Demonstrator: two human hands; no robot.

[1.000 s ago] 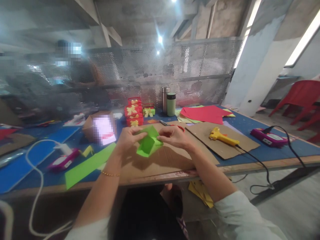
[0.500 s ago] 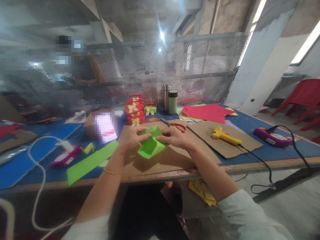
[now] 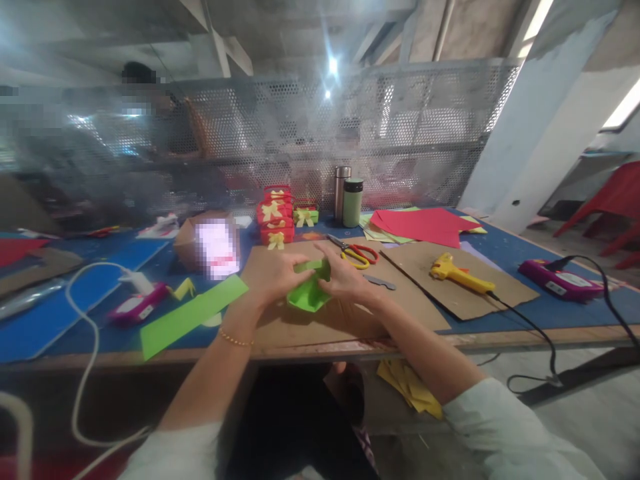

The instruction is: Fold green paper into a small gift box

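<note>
A small folded bright green paper box (image 3: 307,297) rests low over the brown cardboard sheet (image 3: 280,330), with its hollow side partly showing. My left hand (image 3: 280,277) grips its left side, thumb on the upper edge. On the opposite side my right hand (image 3: 345,277) holds the paper with thumb and fingers; some fingertips are hidden behind it. Just beyond my right hand lie scissors (image 3: 359,255) with red and yellow handles. A grey flat blade-like piece (image 3: 380,283) is close by. Left of my left wrist is a long green paper strip (image 3: 193,317).
A yellow glue gun (image 3: 463,275) lies on another cardboard piece (image 3: 515,293), its cord running to a purple power strip (image 3: 560,280). Red boxes with bows (image 3: 275,217), bottles (image 3: 353,203) and red paper sheets (image 3: 425,225) stand or lie at the back. A lit phone (image 3: 218,248) leans left.
Both hands have lowered slightly and closed in around the green paper, which now looks more box-shaped. The yellow scissor handle and the grey piece have come into sight beside my right hand.
</note>
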